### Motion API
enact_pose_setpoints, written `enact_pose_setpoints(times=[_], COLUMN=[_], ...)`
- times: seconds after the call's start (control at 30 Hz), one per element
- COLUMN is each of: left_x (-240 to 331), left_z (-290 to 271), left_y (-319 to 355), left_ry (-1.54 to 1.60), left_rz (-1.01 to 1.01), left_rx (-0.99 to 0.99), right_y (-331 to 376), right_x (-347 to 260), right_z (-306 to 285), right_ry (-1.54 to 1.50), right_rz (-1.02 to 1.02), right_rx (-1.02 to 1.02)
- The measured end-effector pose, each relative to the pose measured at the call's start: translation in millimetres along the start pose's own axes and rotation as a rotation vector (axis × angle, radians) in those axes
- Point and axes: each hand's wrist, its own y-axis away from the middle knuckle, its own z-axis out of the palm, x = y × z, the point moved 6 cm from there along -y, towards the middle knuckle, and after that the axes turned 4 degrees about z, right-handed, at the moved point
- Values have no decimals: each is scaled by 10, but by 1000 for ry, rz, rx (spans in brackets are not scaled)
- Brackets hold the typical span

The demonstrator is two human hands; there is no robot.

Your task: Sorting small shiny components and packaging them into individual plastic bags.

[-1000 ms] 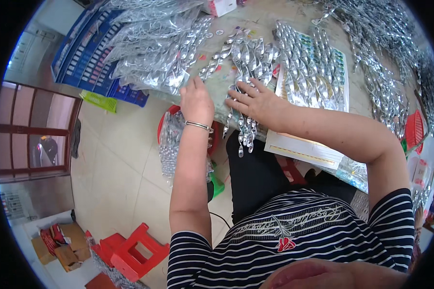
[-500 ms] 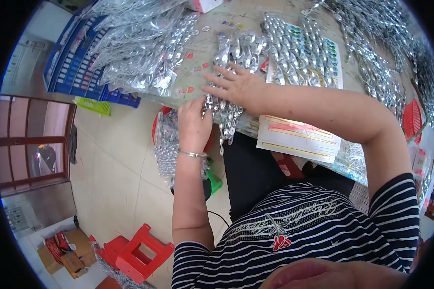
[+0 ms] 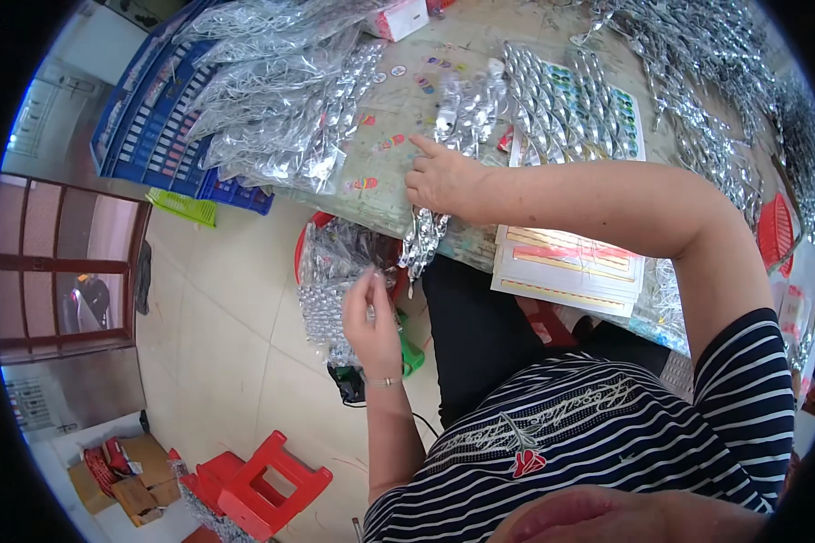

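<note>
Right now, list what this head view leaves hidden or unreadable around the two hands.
- Left hand: its fingertips sink into crinkled clear bags; the grip is unclear.
- Right hand: its palm covers part of the silvery packet strip.
- Red bin: mostly behind the bags.
- Packet contents: too small and glary.
- Table: far edge cut by the fisheye rim.

The table (image 3: 444, 63) has a pale, sticker-dotted top. The printed card (image 3: 570, 267) lies at its near edge. Beyond the card lie rows of silver packets (image 3: 561, 109); far left of it, clear bags (image 3: 272, 118) are heaped over a blue crate (image 3: 145, 136). A small box (image 3: 398, 18) sits far beyond it.
</note>
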Motion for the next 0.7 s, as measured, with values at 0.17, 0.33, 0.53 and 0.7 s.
enact_pose_setpoints(times=[0.17, 0.33, 0.53, 0.7], left_x=[-390, -371, -182, -28], left_z=[-106, 36, 191, 57], left_y=[827, 1230, 1224, 1123], left_ry=[-21, 14, 172, 232], left_rz=[-152, -144, -177, -149], left_rx=[-151, -235, -289, -206], right_y=[-175, -319, -134, 604], right_x=[36, 197, 666, 762], right_z=[80, -133, -1132, -2210], right_ry=[-28, -186, -563, -853], right_rz=[40, 110, 369, 478], right_rx=[129, 264, 460, 522])
